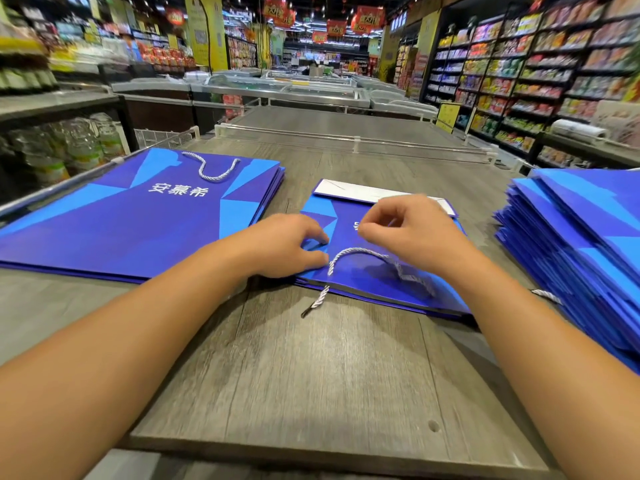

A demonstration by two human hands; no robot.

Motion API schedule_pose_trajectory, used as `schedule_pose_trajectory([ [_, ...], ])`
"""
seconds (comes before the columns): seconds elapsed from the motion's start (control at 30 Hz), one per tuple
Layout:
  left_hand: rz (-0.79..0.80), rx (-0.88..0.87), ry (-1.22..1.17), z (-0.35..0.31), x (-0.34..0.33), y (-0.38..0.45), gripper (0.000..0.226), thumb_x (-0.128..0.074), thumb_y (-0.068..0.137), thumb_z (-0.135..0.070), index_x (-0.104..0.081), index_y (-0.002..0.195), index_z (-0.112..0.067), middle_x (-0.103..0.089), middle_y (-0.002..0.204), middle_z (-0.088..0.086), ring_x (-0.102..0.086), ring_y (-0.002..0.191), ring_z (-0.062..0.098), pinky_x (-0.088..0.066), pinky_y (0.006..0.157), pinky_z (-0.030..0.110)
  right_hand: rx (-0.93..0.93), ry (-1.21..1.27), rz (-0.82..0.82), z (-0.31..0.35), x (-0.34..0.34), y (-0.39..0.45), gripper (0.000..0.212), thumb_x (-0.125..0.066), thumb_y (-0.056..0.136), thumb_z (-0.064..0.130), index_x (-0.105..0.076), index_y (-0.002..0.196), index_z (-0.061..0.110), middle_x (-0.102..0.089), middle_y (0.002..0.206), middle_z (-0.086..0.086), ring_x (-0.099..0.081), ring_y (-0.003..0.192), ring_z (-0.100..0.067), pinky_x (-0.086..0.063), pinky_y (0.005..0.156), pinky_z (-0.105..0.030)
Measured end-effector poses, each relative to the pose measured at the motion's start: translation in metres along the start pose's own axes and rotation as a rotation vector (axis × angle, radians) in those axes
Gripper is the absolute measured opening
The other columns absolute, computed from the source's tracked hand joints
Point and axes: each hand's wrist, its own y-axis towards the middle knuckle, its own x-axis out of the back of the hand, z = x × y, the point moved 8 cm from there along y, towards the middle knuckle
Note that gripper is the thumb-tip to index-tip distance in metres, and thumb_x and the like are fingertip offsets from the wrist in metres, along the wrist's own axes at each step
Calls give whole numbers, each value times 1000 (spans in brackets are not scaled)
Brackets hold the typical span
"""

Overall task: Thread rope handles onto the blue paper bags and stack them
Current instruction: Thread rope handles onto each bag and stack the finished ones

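One flat blue bag (367,271) is lying in the middle of the grey wooden table (311,375), its mouth edge turned toward the table's near edge and its white folded bottom pointing away. One white twisted rope (360,252) is arching across the bag near that mouth edge. Its left end is trailing off the bag onto the bare table; its right end is blurred under the right wrist.

The left hand (287,247) is resting on the bag's left edge, fingers curled, thumb and fingertips pressing the paper just beside the rope. Whether it is pinching the rope itself is unclear. The right hand (408,230) is hovering just above the bag's middle, fingers curled in with thumb and forefinger tips meeting; nothing can be seen held between them.

Toward the table's left edge, one stack of bags (138,216) is lying flat, the top one carrying a handle (211,168) looped at its far end. At the right edge, a second, taller pile of bags (575,244) is fanned out, with one rope end (547,296) poking out beside it.

Beyond the table's far edge, blurred freezer chests and supermarket shelves are standing.
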Motion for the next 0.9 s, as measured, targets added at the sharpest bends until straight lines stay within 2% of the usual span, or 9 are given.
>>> schedule_pose_trajectory([
  [0.07, 68, -4, 20, -3, -6, 0, 49, -55, 93, -52, -53, 137, -31, -51, 143, -6, -47, 129, 19, -38, 105, 31, -105, -218, 125, -18, -4, 1, 16, -73, 81, 37, -72, 96, 34, -67, 92, 16, -56, 76, -1, -42, 77, -25],
  [0.13, 84, -13, 23, -3, -8, 0, 51, -55, 91, -55, -52, 137, -32, -50, 143, -7, -47, 128, 18, -38, 106, 32, -207, -329, 294, -38, -13, -4, 18, -75, 79, 41, -71, 95, 34, -66, 91, 15, -58, 79, -7, -43, 74, -25],
  [0.23, 110, -30, -17, -4, -10, -1, 55, -54, 91, -57, -48, 140, -32, -44, 148, -9, -41, 134, 15, -33, 111, 32, -174, -205, 236, -32, -9, -3, 10, -70, 85, 25, -67, 77, 22, -68, 75, 9, -64, 72, -14, -51, 71, -30],
  [0.37, 157, -32, -45, -4, -14, -3, 58, -52, 93, -56, -41, 145, -34, -32, 155, -12, -26, 143, 10, -22, 117, 30, -166, 154, 191, -28, -2, -2, 7, -64, 90, 15, -59, 88, 18, -69, 91, 0, -63, 75, -17, -52, 76, -36],
  [0.47, 155, -28, -51, -2, -13, -3, 59, -53, 91, -58, -42, 145, -35, -31, 155, -13, -26, 144, 8, -21, 117, 29, -118, -292, 386, -35, -14, -8, 17, -75, 84, 30, -61, 93, 34, -60, 96, 17, -53, 74, 1, -43, 72, -25],
  [0.6, 141, -37, -75, -6, -13, -3, 65, -55, 89, -59, -41, 146, -33, -28, 157, -13, -25, 144, 6, -21, 115, 26, -106, -311, 316, -27, -17, -5, 19, -64, 92, 18, -59, 75, 26, -60, 76, 14, -54, 70, -2, -38, 63, -21],
  [0.7, 160, -33, -65, -8, -17, -3, 70, -54, 87, -63, -35, 149, -36, -20, 161, -10, -16, 147, 7, -15, 115, 27, -255, 199, 171, -34, -6, -3, 23, -48, 97, 7, -52, 77, 18, -62, 69, 4, -59, 61, -17, -44, 59, -27],
  [0.77, 189, -24, -54, -6, -19, -3, 73, -52, 85, -67, -30, 150, -40, -15, 162, -10, -11, 148, 5, -12, 117, 29, -318, 578, 125, -35, 1, -4, 24, -47, 99, 4, -50, 78, 16, -55, 61, -1, -41, 41, -13, -36, 45, -21],
  [0.9, 225, -10, -52, -3, -21, -3, 76, -51, 83, -70, -28, 150, -42, -13, 163, -11, -9, 149, 5, -12, 121, 33, -300, 1019, 8, -27, 22, -2, 14, -56, 91, 2, -58, 88, 16, -54, 64, 0, -25, 40, -5, -28, 42, -17],
])
